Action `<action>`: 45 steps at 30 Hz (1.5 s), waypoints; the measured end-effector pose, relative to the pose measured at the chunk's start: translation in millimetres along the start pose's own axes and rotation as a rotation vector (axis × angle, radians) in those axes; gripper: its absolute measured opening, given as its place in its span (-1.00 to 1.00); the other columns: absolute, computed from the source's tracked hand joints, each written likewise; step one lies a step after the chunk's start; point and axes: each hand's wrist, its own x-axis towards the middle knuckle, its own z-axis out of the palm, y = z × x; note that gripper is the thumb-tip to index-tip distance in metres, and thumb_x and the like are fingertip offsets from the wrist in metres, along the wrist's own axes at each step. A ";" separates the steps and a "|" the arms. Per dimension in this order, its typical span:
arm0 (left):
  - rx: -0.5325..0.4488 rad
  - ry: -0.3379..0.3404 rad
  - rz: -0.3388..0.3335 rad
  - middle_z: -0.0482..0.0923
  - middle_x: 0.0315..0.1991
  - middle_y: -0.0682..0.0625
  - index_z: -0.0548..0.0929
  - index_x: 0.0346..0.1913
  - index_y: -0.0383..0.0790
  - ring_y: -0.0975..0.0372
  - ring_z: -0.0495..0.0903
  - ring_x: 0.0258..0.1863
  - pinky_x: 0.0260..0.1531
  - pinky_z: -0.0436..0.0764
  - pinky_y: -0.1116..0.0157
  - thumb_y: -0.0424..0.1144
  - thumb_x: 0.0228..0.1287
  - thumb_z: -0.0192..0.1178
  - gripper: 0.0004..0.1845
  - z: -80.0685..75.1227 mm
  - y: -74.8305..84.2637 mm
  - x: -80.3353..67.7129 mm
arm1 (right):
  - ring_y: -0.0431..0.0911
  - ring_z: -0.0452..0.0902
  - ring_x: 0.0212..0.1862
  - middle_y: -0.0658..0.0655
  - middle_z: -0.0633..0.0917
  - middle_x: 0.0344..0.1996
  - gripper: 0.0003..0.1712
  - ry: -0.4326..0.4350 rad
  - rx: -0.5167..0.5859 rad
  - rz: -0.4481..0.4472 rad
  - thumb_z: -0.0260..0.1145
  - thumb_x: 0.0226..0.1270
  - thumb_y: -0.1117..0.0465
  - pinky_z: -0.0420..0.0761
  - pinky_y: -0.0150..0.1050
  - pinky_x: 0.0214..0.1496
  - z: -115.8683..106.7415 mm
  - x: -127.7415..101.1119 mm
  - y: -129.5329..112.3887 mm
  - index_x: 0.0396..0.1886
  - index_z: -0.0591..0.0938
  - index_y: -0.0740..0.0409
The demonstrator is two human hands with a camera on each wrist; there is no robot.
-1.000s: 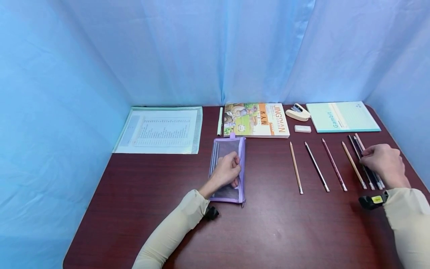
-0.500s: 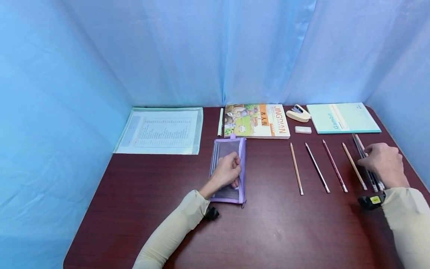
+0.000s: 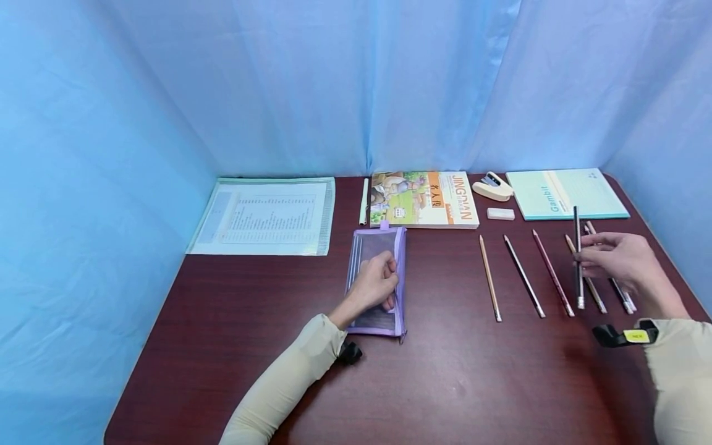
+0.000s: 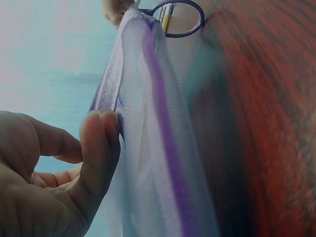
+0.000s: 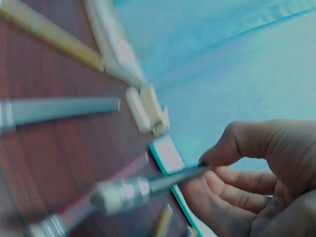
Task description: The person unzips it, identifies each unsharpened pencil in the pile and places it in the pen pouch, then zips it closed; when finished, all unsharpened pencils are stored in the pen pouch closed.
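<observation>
My left hand (image 3: 374, 281) lies over a purple mesh pencil case (image 3: 402, 266) and pinches its zip edge; the left wrist view shows the fingertips (image 4: 101, 118) at that edge. Raised over the row on the right, my right hand (image 3: 625, 259) holds a dark pencil (image 3: 577, 228) between thumb and fingers, its white eraser end toward me. Under it lies a tan pencil (image 3: 595, 296), partly covered. Further left are a red pencil (image 3: 553, 272), a dark pencil (image 3: 525, 275) and another tan pencil (image 3: 488, 272). More pencils (image 3: 622, 295) lie partly hidden beneath the right hand.
Along the back stand a document sleeve (image 3: 267, 216), a pale green pen (image 3: 364, 201), a picture-covered book (image 3: 417, 201), a cream stapler-like item (image 3: 492, 186), a white eraser (image 3: 500, 214) and a mint notebook (image 3: 589, 194). Blue curtains (image 3: 300, 86) border the table.
My right hand has picked a dark pencil out of the rightmost group and carried it left, above the tan pencil. The left hand and pencil case stay where they were.
</observation>
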 end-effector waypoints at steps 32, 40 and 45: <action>-0.011 0.001 0.010 0.54 -0.67 -0.10 0.44 -0.31 -0.33 0.28 0.52 -0.89 -0.84 0.67 0.19 -0.52 0.28 0.02 -0.94 -1.5 0.3 0.1 | -0.14 0.77 -0.21 0.01 0.77 -0.26 -0.43 -0.725 0.526 0.087 0.08 0.45 0.41 0.84 -0.09 -0.09 219.2 11.9 -58.3 0.37 0.23 0.57; -0.040 -0.015 -0.010 0.63 -0.56 -0.28 0.42 -0.30 -0.34 0.28 0.52 -0.88 -0.82 0.68 0.18 -0.53 0.30 0.04 -0.93 -1.1 1.2 -0.2 | -0.22 0.74 -0.26 -0.09 0.77 -0.36 -0.36 -0.612 0.503 0.066 0.09 0.42 0.45 0.84 -0.24 -0.19 250.5 17.8 -78.3 0.42 0.13 0.60; -0.029 -0.012 -0.005 0.61 -0.59 -0.31 0.42 -0.31 -0.33 0.28 0.51 -0.89 -0.82 0.68 0.18 -0.53 0.29 0.03 -0.93 -1.5 0.6 0.2 | -0.27 0.69 -0.27 -0.08 0.74 -0.42 -0.36 -0.506 0.522 0.041 0.12 0.38 0.50 0.85 -0.23 -0.19 261.8 12.4 -89.6 0.38 0.15 0.64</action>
